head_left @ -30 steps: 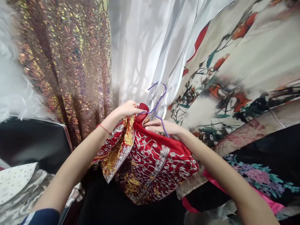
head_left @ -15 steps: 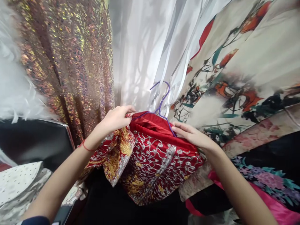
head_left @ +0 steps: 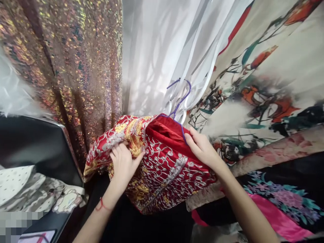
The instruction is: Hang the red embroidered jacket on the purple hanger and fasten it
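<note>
In the head view, your hands are apart. Your left hand [head_left: 124, 163] touches the red top [head_left: 167, 158] in the middle; I can't tell if it grips. Your right hand [head_left: 202, 146] pinches the purple hanger [head_left: 190, 89].

Garment [head_left: 164, 165], red, embroidered in silver and gold, neckline gaping over plain red lining, hanging in folds. Hanger [head_left: 190, 87], thin, purple, hook above the garment, one sloping arm against its lining.
</note>
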The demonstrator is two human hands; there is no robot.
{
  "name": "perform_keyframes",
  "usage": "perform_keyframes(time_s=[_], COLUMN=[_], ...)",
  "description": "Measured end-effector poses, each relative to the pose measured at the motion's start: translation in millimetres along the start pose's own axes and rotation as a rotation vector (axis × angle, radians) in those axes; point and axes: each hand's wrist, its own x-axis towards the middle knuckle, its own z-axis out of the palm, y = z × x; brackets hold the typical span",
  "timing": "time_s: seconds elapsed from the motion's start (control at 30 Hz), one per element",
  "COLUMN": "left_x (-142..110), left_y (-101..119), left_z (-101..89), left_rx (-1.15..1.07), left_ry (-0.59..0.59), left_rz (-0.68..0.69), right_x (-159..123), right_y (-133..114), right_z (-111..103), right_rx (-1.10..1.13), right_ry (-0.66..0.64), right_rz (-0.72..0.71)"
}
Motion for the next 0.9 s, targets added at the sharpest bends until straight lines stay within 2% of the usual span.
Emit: perform_keyframes(time_s=[0.1,0.2,0.33,0.4,0.43,0.5,0.57,0.6,0.63,0.7,0.8,0.87,0.9], left_x=[43.1,77.3,110.3,130.2,141.8,165.1,183.5,189.3,192.8,194.5,195.0,200.1,203.8], left_y=[-7.4,-26.9,-56.0,-65.8,-69.4,-75.0,-78.3,-78.7,-77.8,-72.0,-54.9,-43.7,-40.2], left_z=[5.2,-1.9,-35.0,-52.5,-57.7,-57.5,-45.4,-37.4,-29.6,-18.6,-17.2,-20.4,-20.9], left_rx=[-0.042,-0.136,-0.339,-0.428,-0.459,-0.496,-0.464,-0.409,-0.379,-0.360,-0.403,-0.467,-0.501], left_ry=[0.066,0.141,0.299,0.317,0.276,0.061,-0.211,-0.283,-0.305,-0.209,0.113,0.314,0.379], left_rz=[-0.047,-0.005,0.224,0.317,0.342,0.377,0.363,0.324,0.287,0.217,0.125,0.135,0.174], right_x=[-1.3,-0.8,1.5,3.4,4.5,7.1,9.7,10.9,11.9,13.2,12.2,8.7,6.2], right_y=[1.0,1.3,8.4,14.1,16.7,20.3,21.7,22.0,22.2,22.8,24.0,24.6,24.9], right_z=[0.5,2.1,1.7,1.5,1.6,2.4,3.2,3.3,3.3,2.7,1.8,2.1,2.6], right_rx=[-0.009,0.002,0.043,0.057,0.069,0.103,0.143,0.162,0.181,0.220,0.247,0.250,0.254], right_ry=[0.007,-0.002,0.016,0.036,0.023,-0.041,-0.118,-0.151,-0.183,-0.239,-0.253,-0.204,-0.173], right_rz=[0.009,0.007,-0.021,-0.016,-0.015,-0.023,-0.042,-0.051,-0.058,-0.070,-0.073,-0.055,-0.041])
